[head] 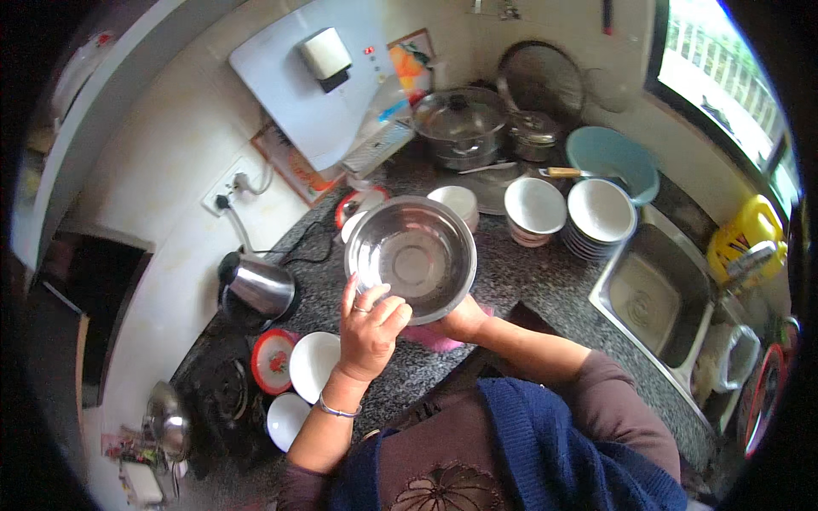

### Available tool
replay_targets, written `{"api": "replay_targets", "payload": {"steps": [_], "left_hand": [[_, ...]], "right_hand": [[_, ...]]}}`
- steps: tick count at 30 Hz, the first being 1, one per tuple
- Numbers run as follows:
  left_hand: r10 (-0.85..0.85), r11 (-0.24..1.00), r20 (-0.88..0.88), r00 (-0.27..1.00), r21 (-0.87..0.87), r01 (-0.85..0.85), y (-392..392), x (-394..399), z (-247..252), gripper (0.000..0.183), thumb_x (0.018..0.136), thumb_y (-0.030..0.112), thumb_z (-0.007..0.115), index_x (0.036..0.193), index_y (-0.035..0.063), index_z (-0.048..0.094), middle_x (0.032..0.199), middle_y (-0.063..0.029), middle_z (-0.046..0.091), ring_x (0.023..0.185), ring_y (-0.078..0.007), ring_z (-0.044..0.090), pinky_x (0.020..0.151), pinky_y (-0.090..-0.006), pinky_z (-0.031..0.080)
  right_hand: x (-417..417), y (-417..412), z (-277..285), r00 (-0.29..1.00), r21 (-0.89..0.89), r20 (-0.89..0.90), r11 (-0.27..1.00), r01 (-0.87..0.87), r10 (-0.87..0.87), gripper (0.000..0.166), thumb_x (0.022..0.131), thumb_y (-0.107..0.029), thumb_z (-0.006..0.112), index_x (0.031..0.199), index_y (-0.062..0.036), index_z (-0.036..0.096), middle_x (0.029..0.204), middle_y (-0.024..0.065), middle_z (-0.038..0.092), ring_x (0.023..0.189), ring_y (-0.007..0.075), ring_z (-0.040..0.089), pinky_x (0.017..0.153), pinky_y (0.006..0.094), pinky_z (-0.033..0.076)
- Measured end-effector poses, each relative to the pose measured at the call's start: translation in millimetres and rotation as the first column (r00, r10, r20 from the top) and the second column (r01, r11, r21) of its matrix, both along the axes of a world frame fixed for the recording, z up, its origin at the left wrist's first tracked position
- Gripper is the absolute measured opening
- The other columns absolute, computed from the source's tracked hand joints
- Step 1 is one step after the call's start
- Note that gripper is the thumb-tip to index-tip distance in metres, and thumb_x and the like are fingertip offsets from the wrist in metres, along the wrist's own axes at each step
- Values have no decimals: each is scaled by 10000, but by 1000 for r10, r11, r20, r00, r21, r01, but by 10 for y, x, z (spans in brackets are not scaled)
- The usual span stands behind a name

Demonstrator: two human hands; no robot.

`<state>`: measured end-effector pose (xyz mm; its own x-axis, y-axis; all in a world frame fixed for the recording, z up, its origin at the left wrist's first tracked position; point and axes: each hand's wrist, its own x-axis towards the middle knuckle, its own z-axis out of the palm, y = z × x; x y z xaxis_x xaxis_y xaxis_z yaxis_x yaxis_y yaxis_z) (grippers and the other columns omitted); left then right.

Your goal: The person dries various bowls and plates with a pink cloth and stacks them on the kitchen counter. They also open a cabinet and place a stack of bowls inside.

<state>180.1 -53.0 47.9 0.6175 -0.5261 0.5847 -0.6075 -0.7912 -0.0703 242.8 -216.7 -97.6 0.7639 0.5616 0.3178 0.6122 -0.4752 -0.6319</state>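
Note:
A stainless steel bowl (412,259) is held up over the granite counter, its hollow facing me. My left hand (374,326) grips its near left rim, fingers spread over the inside edge. Under the right side of the bowl is my right hand (465,319), its fingers hidden beneath. A pink cloth (438,338) shows below the bowl, by the right hand; whether the hand holds it is unclear. Left of my left wrist sit a large white bowl (313,367), a smaller white bowl (289,420) and a red-rimmed enamel dish (275,362).
Stacked bowls (535,207) and another stack (602,214) stand right of the steel bowl. Beyond are a lidded glass pot (460,128) and a blue-green basin (610,156). A sink (652,300) lies right, an electric kettle (262,287) left, with its cord across the counter.

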Motion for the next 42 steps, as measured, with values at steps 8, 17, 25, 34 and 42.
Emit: {"api": "replay_targets", "payload": {"steps": [8, 17, 25, 34, 42], "left_hand": [[-553, 762, -158, 818, -494, 419, -1166, 279, 2, 151, 742, 47, 679, 864, 97, 606, 855, -37, 615, 896, -238, 601, 1019, -476, 344], [-978, 194, -210, -5, -896, -400, -3129, 74, 78, 85, 931, 141, 580, 975, 77, 617, 857, 54, 602, 801, -47, 516, 776, -227, 428], [-887, 396, -462, -2, -757, -520, -4218, 118, -353, 117, 964, 194, 518, 1004, 93, 562, 844, 25, 570, 736, -74, 507, 705, -243, 433], [-889, 368, -458, 18, -737, -567, -4435, 62, -404, 146, 985, 187, 474, 1003, 65, 551, 868, 22, 573, 762, -60, 503, 740, -235, 432], [-813, 383, -545, 205, -766, -515, -4297, 195, -536, 240, 1005, 253, 432, 851, 99, 533, 740, 55, 471, 674, -48, 421, 623, -213, 376]], "right_hand": [[-1153, -1621, 571, 541, 666, -731, 260, 700, 416, 420, 921, -316, 468, 1204, -11, 527, 1103, 88, 609, 988, 185, 584, 922, 345, 446], [-1846, -3120, 719, 605, 613, -788, -214, 760, -109, 526, 910, -394, 488, 1292, -35, 442, 1213, 142, 554, 1081, 264, 566, 947, 428, 462], [-1987, -4063, 1109, 708, 721, -690, -232, 653, -150, 488, 964, -306, 488, 1357, -41, 373, 1264, 116, 518, 1129, 213, 534, 974, 370, 429], [-1837, -4181, 959, 715, 604, -668, 412, 682, -204, 547, 917, -175, 578, 1404, -72, 350, 1295, 75, 511, 1169, 137, 484, 1010, 324, 377], [-1768, -4336, 1218, 399, 278, -111, 357, 892, -910, 242, 740, -157, 715, 912, -15, 621, 911, 110, 551, 855, 223, 552, 781, 320, 466]]}}
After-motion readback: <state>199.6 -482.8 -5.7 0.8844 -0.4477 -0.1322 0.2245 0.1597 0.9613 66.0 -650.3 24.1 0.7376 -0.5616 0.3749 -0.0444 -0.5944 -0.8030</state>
